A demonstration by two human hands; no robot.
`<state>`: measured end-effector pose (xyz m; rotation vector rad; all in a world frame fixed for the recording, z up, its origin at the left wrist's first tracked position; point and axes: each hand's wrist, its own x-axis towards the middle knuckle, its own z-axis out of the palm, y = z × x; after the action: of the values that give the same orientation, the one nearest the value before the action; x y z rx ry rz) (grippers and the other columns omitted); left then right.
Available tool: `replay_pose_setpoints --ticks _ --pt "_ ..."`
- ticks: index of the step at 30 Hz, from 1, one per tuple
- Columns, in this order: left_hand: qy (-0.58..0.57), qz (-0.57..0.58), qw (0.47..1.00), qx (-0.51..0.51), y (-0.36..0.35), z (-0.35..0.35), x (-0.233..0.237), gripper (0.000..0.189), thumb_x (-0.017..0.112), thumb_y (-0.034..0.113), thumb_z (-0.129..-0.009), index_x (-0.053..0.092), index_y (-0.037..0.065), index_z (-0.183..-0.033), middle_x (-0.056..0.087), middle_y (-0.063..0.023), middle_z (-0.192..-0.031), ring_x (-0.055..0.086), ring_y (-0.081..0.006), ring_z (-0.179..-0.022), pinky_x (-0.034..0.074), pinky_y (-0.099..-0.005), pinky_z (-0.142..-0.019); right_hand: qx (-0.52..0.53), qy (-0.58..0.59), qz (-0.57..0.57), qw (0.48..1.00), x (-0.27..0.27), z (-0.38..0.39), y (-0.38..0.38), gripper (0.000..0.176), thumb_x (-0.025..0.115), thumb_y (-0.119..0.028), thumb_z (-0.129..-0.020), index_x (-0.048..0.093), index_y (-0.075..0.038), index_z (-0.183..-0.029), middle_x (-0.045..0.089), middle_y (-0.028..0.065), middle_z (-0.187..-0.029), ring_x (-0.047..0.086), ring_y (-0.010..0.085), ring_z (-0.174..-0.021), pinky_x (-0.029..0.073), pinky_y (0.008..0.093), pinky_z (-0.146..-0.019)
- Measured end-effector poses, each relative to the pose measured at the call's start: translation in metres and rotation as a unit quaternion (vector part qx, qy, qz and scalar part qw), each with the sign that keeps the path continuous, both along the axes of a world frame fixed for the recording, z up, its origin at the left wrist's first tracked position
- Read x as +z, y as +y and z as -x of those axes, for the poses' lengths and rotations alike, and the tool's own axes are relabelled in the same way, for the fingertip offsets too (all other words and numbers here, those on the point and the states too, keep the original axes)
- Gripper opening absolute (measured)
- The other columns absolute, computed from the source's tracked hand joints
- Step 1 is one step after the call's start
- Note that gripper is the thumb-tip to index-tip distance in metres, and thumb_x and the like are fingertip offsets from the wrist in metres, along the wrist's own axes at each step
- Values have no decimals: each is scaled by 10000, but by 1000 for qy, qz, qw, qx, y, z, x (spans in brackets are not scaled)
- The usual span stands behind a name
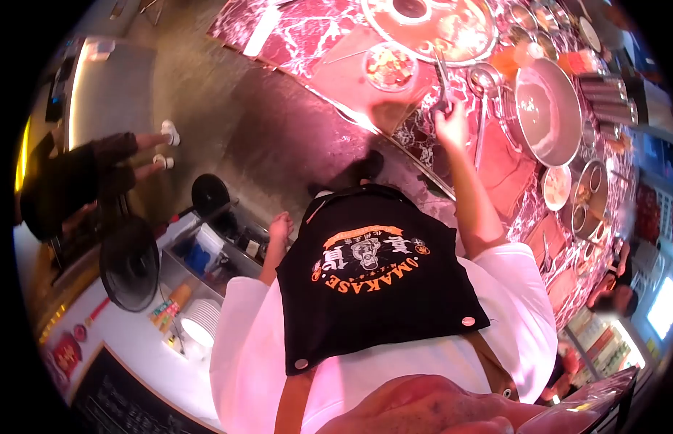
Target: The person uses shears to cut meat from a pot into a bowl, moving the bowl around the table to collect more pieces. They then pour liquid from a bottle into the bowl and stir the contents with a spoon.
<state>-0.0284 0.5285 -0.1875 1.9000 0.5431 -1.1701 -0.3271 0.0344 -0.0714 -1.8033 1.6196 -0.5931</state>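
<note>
Two hands, catalogued left to right, with their surroundings.

1. Another person (76, 181), far left: dark clothes, white shoes, on the grey floor (264, 130).
2. Black fan (130, 264), round, beside a white counter.
3. Stack of white plates (199, 322) on that counter, just right of the fan.
4. Left hand (281, 226): hangs at the wearer's side above a cluttered cart, fingers curled in, nothing seen in it.
5. Black apron (373, 267) with orange print, worn over a white shirt, between the two arms.
6. Small bowl (388, 66) of red food on the red marbled surface (307, 32), just left of the raised tool.
7. Right hand (451, 123): stretched out over the surface, closed around the handle of a metal tool (441, 79); whether tongs or scissors cannot be told. Its tip points toward the wide round pot (438, 25) at the top edge.
8. Ladle (483, 79), just right of the tool, apart from the hand.
9. Large pan (546, 108), pale inside, right of the ladle.
10. Small white dish (557, 186), below the pan.
</note>
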Motion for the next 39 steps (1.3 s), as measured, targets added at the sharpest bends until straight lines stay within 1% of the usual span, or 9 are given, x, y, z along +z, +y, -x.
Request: replay_pose_setpoints --ticks 3,6,10,20,27,28,32,34,39 --pt "-117 8 993 -10 44 -9 3 205 590 218 -962 633 86 -1113 599 -15 -807 549 -106 -654 422 -258 -521 58 30 96 993 -27 -42 -5 516 701 -213 -782 554 -12 -1234 639 216 -1066 636 339 -1005 480 434 -917" --pt "-280 49 955 81 101 -25 29 335 619 262 -945 662 16 -1168 705 -75 -964 645 -162 -846 516 -297 -751 148 -82 -104 980 -7 -43 2 214 682 -160 -880 629 -2 -1014 659 85 -842 598 221 -673 481 340 -512" --pt "-454 -94 877 126 186 -32 186 343 639 304 -921 687 55 -1152 727 -119 -973 684 -212 -890 520 -335 -808 179 151 177 956 33 -52 29 576 639 -514 -901 640 40 -1056 674 227 -968 646 396 -878 508 506 -766" --pt "-598 -443 579 332 530 38 303 228 649 272 -879 730 81 -975 715 -143 -869 686 -298 -799 532 -383 -743 234 218 85 944 -39 -94 26 407 598 -364 -949 620 39 -1004 688 191 -1045 642 369 -929 503 445 -816" --pt "-419 -595 676 -115 710 3 267 321 655 318 -899 690 43 -1062 677 -171 -1046 613 -347 -1021 481 -474 -885 238 185 85 950 -67 -65 47 296 591 -206 -864 604 17 -1059 688 156 -994 653 328 -894 515 426 -798" --pt "-422 -481 767 45 726 0 266 341 639 321 -910 687 18 -1060 686 -190 -1010 643 -355 -952 503 -474 -841 223 174 98 954 -70 -67 54 292 590 -183 -852 602 13 -1067 687 151 -987 655 322 -889 516 423 -795" --pt "-429 -468 771 -50 755 -6 295 333 623 268 -920 667 -56 -986 692 -202 -970 645 -340 -901 509 -447 -817 149 210 105 961 -9 -66 145 344 589 -137 -796 645 -19 -1115 685 230 -1025 665 393 -989 517 464 -890" --pt "-465 -311 823 101 775 -12 288 317 625 236 -927 687 -24 -1097 710 -156 -1012 660 -232 -940 522 -361 -853 146 152 65 975 -24 -48 160 260 606 -112 -798 671 -26 -1035 687 209 -979 667 380 -938 520 459 -875" --pt "-517 -478 706 73 705 -60 294 261 615 223 -918 678 7 -1050 694 -137 -996 647 -204 -926 514 -322 -845 123 29 135 983 -26 -28 191 204 631 -68 -881 657 -11 -1075 696 155 -927 688 254 -859 540 368 -799"
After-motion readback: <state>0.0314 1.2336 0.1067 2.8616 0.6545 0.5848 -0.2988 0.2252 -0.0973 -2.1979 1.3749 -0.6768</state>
